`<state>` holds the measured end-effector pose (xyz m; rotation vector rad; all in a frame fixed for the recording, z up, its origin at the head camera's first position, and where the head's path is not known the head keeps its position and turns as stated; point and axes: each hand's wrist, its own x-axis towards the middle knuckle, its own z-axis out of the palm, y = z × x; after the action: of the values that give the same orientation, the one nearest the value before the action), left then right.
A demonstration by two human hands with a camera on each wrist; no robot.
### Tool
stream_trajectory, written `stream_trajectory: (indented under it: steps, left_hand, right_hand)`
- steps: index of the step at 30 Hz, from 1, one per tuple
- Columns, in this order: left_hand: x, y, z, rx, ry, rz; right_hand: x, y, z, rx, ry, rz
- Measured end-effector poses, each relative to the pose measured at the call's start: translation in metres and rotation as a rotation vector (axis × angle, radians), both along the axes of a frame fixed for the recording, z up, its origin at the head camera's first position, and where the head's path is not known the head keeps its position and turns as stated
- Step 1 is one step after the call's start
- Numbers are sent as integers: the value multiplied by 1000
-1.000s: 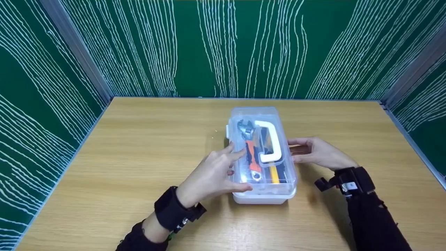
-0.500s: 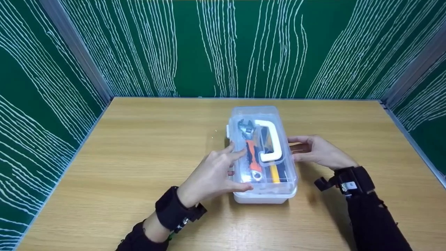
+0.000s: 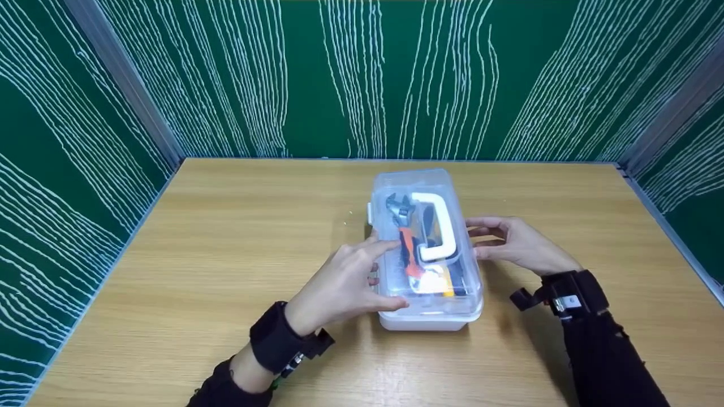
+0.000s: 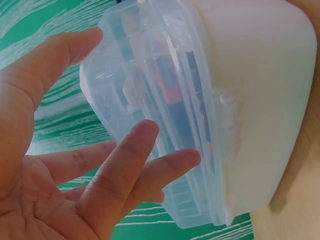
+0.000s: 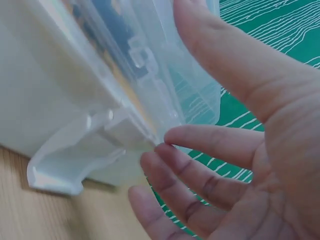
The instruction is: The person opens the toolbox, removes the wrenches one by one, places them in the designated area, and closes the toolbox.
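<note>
A toolbox with a white base and clear lid stands on the table. Through the lid show an adjustable wrench with an orange-and-black grip, and a yellow-handled tool partly under glare. My left hand rests at the lid's left side, fingers spread, thumb lying over the near end. On the opposite side, my right hand has its fingertips right at the lid's edge. In the right wrist view, a white latch hangs swung outward from the base, below those fingers.
A white carrying handle lies folded on the lid. The wooden table extends around the box. Green walls with white wavy lines enclose its back and sides.
The lid and its handle have shifted slightly, and the glare has moved onto the wrench's lower end. My right fingers have risen a little; the left hand stays nearly still.
</note>
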<state>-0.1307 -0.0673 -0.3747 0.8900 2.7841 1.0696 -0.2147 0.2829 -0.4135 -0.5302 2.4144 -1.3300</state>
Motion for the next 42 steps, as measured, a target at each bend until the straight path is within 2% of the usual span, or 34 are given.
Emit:
stream_trajectory:
  steps: [5, 11, 20, 24, 27, 31, 33, 37, 42]
  left_hand:
    - [0, -2, 2, -11, -35, 9]
    - [0, -4, 6, -54, -74, 9]
    - [5, -7, 10, -85, -40, 17]
    - [11, -5, 14, -66, 79, 49]
    - [17, -1, 17, -27, 195, 109]
    - [26, 5, 21, 27, 304, 176]
    - [31, 9, 21, 34, 345, 169]
    - [39, 19, 17, 23, 435, 100]
    - [48, 32, 7, -76, 567, 52]
  right_hand:
    - [2, -4, 5, -8, -5, -41]
    - [4, -8, 8, -113, -36, -47]
    - [8, -18, 11, -214, 6, -91]
    - [9, -25, 14, -266, 22, -131]
    - [11, -31, 16, -300, 36, -173]
    - [14, -37, 17, -330, 54, -223]
    - [15, -38, 17, -348, 57, -232]
    - [17, -41, 18, -384, 54, -240]
    - [18, -44, 20, -417, 45, -237]
